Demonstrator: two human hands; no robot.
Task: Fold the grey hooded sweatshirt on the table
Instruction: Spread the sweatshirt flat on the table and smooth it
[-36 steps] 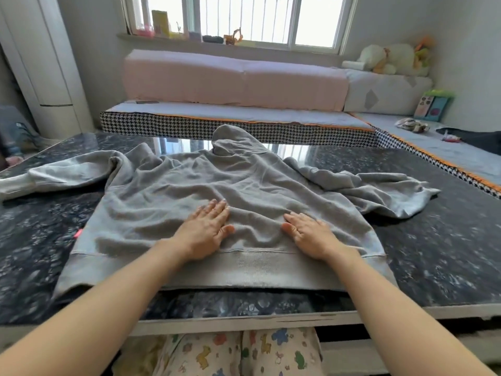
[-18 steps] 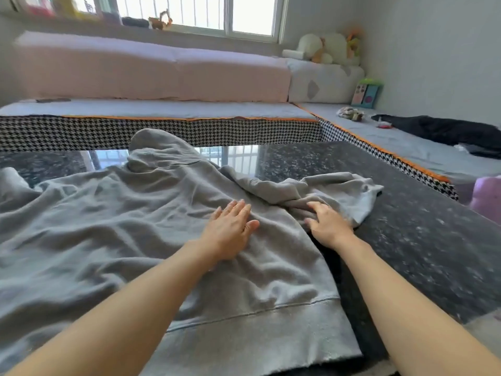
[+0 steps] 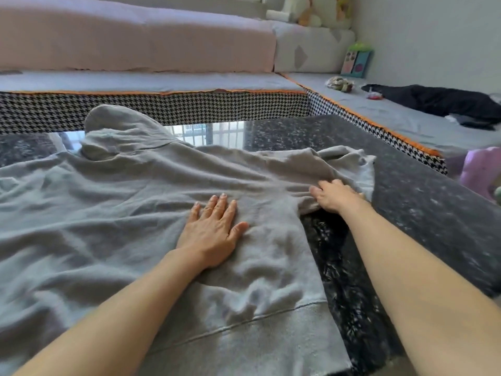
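Grey hooded sweatshirt (image 3: 141,202) spread face-down across the dark speckled desk (image 3: 423,202), filling the left and centre of the frame; its hood (image 3: 113,131) lies toward the upper left, near the desk's far edge, and its ribbed hem (image 3: 244,346) runs along the lower centre. The fabric is creased over most of its surface. Left hand (image 3: 214,234), at frame centre, lies flat on the body of the garment with fingers straight and close together, palm down. Right hand (image 3: 334,198), to the right of centre, has its fingers curled into the bunched cloth of the right sleeve (image 3: 306,169), gripping it where the sleeve meets the body; the sleeve's cuff end (image 3: 366,172) lies crumpled just beyond the hand on the desk. Both bare forearms enter from the lower edge. Beyond the desk, across the top of the frame, a low platform with houndstooth sides and orange trim (image 3: 168,107) carries a pink cushion (image 3: 135,39); a dark garment (image 3: 439,101) lies on the platform at upper right, and a soft toy (image 3: 311,12) sits at the top, right of centre.
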